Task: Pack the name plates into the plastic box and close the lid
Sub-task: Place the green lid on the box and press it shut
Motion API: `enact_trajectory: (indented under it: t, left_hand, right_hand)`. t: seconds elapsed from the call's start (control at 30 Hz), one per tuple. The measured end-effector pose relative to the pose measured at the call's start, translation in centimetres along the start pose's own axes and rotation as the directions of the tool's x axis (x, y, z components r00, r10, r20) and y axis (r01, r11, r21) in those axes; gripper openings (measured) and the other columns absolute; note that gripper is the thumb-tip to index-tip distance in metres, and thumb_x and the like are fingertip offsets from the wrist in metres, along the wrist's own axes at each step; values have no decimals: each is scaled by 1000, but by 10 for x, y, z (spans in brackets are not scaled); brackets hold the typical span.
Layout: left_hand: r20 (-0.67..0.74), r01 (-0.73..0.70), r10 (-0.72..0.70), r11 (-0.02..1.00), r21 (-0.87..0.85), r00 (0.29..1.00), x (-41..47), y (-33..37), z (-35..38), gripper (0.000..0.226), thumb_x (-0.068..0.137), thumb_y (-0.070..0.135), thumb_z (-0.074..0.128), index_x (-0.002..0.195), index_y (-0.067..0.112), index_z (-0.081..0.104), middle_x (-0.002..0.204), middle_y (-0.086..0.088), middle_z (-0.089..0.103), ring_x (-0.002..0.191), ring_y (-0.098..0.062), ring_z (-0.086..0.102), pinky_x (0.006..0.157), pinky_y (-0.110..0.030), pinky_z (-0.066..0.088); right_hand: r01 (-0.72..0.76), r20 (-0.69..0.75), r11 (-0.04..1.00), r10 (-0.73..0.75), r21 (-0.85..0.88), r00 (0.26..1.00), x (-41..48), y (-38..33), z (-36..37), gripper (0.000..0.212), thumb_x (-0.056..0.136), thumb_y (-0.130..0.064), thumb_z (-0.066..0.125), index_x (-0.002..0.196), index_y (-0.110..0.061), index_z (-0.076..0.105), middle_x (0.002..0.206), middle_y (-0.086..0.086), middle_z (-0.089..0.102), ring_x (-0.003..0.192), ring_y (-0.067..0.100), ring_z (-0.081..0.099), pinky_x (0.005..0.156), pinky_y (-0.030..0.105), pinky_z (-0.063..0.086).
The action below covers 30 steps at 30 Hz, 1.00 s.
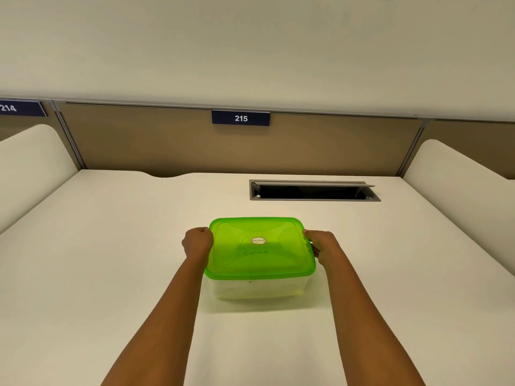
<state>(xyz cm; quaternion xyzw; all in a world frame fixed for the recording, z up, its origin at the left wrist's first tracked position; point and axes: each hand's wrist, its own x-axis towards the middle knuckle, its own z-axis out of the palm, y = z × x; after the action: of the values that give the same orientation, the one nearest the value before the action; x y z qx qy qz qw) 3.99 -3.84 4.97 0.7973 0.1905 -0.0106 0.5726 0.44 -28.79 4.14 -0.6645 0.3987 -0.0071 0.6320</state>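
Hands (198,242) grip lid (259,246); cable hatch (315,190) behind, desk (111,246).

Two bare forearms enter from the near edge, one on the left and one on the right, each long and slim and narrowing toward the wrist. No sleeve, cuff, watch, bracelet or glove shows anywhere along them; the arms are uncovered from the near edge up to the fingers. The left hand (197,242) shows rounded knuckles and a smooth back. The right hand (320,245) shows its back and the ridge of its thumb side. No rings are visible. Fingernails are too small to make out.
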Motion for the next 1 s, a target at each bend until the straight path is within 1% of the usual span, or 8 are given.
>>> enact_trajectory:
  t: [0.27, 0.33, 0.4, 0.5, 0.67, 0.83, 0.9, 1.0]
  left_hand:
    - [-43, 113, -119, 986, -124, 992, -27, -27, -11, 31, 90, 11, 57, 117, -3, 65, 123, -23, 63, 120, -38, 55, 103, -39, 45]
    - [-20, 159, -167, 966, -201, 986, -33, -34, -12, 25, 89, 12, 62, 102, -9, 67, 101, -23, 66, 105, -37, 59, 103, -41, 46]
    - [14, 208, -213, 938, -277, 977, -39, -39, -13, 25, 87, 11, 66, 98, -11, 64, 86, -15, 61, 77, -31, 57, 92, -39, 49]
    - [60, 246, -242, 893, -378, 968, -47, -45, -14, 39, 86, 11, 67, 119, -10, 58, 101, -15, 53, 59, -17, 47, 73, -30, 51]
    - [53, 245, -253, 830, -501, 966, -52, -51, -12, 41, 86, 8, 67, 123, -6, 58, 126, -24, 59, 60, -16, 51, 80, -31, 53]
    - [36, 231, -244, 844, -484, 969, -50, -49, -11, 26, 86, 8, 68, 106, -8, 62, 127, -24, 59, 42, -16, 58, 69, -22, 48]
    - [28, 230, -246, 850, -474, 969, -47, -50, -11, 26, 86, 8, 68, 105, -8, 61, 126, -23, 60, 21, -6, 51, 65, -23, 49]
    - [24, 220, -233, 877, -427, 972, -49, -49, -12, 37, 86, 10, 68, 117, -8, 59, 125, -22, 61, 20, -6, 50, 68, -22, 49]
  right_hand:
    - [-10, 56, 994, 4, 107, 998, -39, 27, -16, 36, 87, -7, 64, 120, 6, 58, 90, 14, 62, 62, 15, 48, 55, 24, 43]
    - [-14, 70, 988, 3, 156, 998, -46, 35, -20, 31, 86, -6, 66, 115, 6, 60, 116, 24, 61, 64, 16, 48, 59, 25, 46]
    - [-28, 98, 980, 8, 199, 995, -51, 44, -24, 29, 85, -5, 67, 111, 6, 60, 113, 22, 56, 66, 16, 48, 65, 27, 50]
    - [-53, 160, 956, 7, 288, 987, -59, 52, -26, 16, 85, 0, 66, 99, 5, 62, 107, 18, 54, 69, 18, 51, 60, 24, 56]
    - [-21, 111, 928, -22, 371, 994, -63, 61, -22, 39, 84, 4, 65, 122, 11, 56, 125, 28, 58, 88, 28, 57, 44, 18, 55]
    - [-26, 91, 937, -6, 349, 996, -60, 57, -22, 37, 84, 4, 65, 120, 12, 58, 98, 22, 63, 61, 20, 55, 52, 23, 56]
    - [-34, 85, 942, 6, 334, 996, -59, 56, -21, 34, 84, 5, 65, 116, 13, 59, 109, 27, 64, 59, 20, 54, 65, 31, 57]
    - [-15, 68, 955, -6, 296, 998, -57, 56, -21, 33, 84, 2, 66, 114, 14, 59, 116, 29, 62, 59, 19, 54, 66, 32, 56]
